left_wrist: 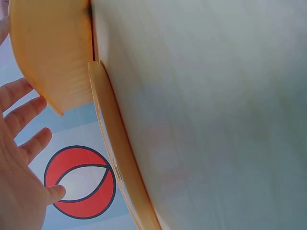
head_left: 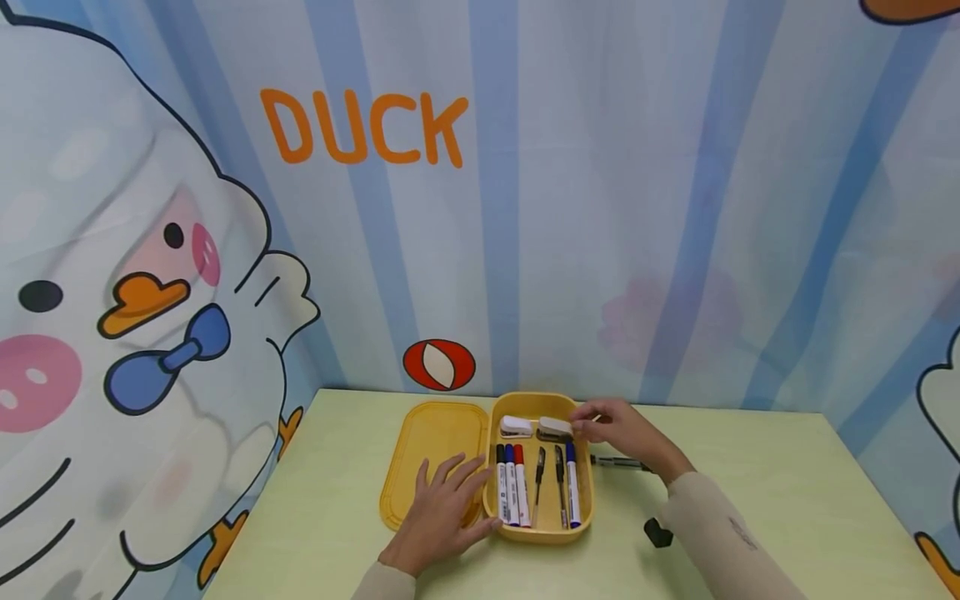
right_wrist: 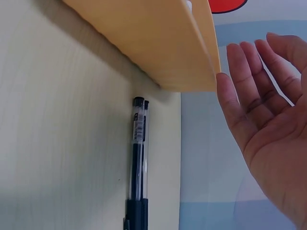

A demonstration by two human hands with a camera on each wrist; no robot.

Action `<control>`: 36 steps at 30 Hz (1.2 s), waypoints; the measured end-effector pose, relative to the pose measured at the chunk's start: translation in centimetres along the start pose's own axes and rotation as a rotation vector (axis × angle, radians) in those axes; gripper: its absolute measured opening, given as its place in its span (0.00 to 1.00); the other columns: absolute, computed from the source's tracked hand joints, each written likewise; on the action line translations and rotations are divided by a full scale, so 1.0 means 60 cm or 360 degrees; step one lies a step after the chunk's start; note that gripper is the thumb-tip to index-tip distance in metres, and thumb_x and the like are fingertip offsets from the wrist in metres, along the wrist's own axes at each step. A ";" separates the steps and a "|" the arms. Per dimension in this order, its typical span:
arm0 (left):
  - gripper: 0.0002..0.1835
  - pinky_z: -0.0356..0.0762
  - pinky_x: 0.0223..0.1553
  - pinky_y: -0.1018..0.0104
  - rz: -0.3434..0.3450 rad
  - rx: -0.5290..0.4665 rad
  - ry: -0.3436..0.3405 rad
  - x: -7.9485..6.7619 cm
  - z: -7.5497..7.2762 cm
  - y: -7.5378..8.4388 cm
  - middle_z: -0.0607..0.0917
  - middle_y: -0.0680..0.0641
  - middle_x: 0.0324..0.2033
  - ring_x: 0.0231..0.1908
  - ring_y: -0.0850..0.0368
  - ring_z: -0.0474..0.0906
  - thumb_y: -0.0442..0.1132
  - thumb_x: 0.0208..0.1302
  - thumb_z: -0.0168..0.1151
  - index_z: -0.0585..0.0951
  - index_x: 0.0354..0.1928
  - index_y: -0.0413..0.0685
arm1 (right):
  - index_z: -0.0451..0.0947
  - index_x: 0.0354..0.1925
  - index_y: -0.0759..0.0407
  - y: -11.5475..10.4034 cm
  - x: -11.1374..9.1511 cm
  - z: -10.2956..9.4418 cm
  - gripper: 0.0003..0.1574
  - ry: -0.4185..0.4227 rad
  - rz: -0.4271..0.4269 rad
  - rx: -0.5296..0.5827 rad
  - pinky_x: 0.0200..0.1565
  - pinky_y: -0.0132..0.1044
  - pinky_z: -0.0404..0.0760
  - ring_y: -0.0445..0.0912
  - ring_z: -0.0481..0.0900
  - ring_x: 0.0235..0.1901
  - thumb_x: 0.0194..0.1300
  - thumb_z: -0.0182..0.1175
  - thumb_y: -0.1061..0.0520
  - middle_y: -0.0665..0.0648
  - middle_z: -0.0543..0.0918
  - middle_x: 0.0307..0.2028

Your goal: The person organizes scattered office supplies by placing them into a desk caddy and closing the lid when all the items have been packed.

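Observation:
A yellow box [head_left: 536, 537] holds several capped markers [head_left: 512, 487], two black pens [head_left: 560, 487] and two white staplers, the left stapler [head_left: 516, 427] and the right stapler [head_left: 555, 428]. My left hand [head_left: 442, 512] lies at the box's left side with its fingers spread, over the edge of the yellow lid [head_left: 427, 433]. In the left wrist view, two of its fingertips touch or nearly touch the box rim. My right hand [head_left: 626, 429] is at the box's far right corner, beside the right stapler. Its fingers [right_wrist: 240, 72] look loosely bent and hold nothing.
Right of the box, black pens [right_wrist: 137, 158] with clear barrels lie side by side on the table [head_left: 765, 492]. A small black object [head_left: 658, 532] sits closer, near the right sleeve. Behind the table hangs a curtain [head_left: 585, 208] with duck prints.

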State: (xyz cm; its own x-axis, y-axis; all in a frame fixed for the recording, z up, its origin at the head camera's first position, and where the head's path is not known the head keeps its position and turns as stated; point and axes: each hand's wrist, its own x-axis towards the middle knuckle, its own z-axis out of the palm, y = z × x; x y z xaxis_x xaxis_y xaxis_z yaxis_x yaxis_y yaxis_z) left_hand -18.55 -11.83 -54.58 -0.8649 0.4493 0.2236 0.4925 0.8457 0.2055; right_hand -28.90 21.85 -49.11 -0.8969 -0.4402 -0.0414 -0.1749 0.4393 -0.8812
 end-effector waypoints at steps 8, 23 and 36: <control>0.38 0.54 0.64 0.20 0.0042 0.0019 0.0045 0.003 0.004 -0.003 0.71 0.53 0.72 0.72 0.43 0.63 0.72 0.64 0.56 0.74 0.70 0.61 | 0.80 0.58 0.64 0.019 -0.022 -0.009 0.24 0.0012 -0.0039 0.0085 0.55 0.56 0.82 0.55 0.85 0.48 0.74 0.60 0.48 0.67 0.82 0.55; 0.38 0.53 0.64 0.20 0.0008 0.0038 0.0014 0.003 -0.002 0.001 0.71 0.54 0.72 0.72 0.44 0.63 0.72 0.63 0.57 0.75 0.69 0.62 | 0.75 0.62 0.67 0.063 -0.068 -0.035 0.28 0.0003 0.0004 0.0202 0.57 0.52 0.81 0.56 0.83 0.55 0.75 0.59 0.49 0.69 0.79 0.60; 0.39 0.50 0.66 0.21 -0.0031 0.0069 0.0002 0.001 -0.001 0.006 0.70 0.55 0.73 0.73 0.44 0.61 0.75 0.62 0.55 0.75 0.69 0.64 | 0.74 0.64 0.66 0.107 -0.102 -0.061 0.30 0.0035 0.0040 0.0174 0.57 0.43 0.82 0.52 0.83 0.56 0.75 0.58 0.46 0.66 0.80 0.60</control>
State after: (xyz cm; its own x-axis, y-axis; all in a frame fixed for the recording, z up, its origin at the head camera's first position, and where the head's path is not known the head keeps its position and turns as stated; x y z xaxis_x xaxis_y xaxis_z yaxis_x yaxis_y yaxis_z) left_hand -18.45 -11.52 -54.46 -0.8742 0.4324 0.2210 0.4709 0.8659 0.1686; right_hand -26.02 30.21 -52.78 -0.9094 -0.4123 -0.0545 -0.1082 0.3611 -0.9262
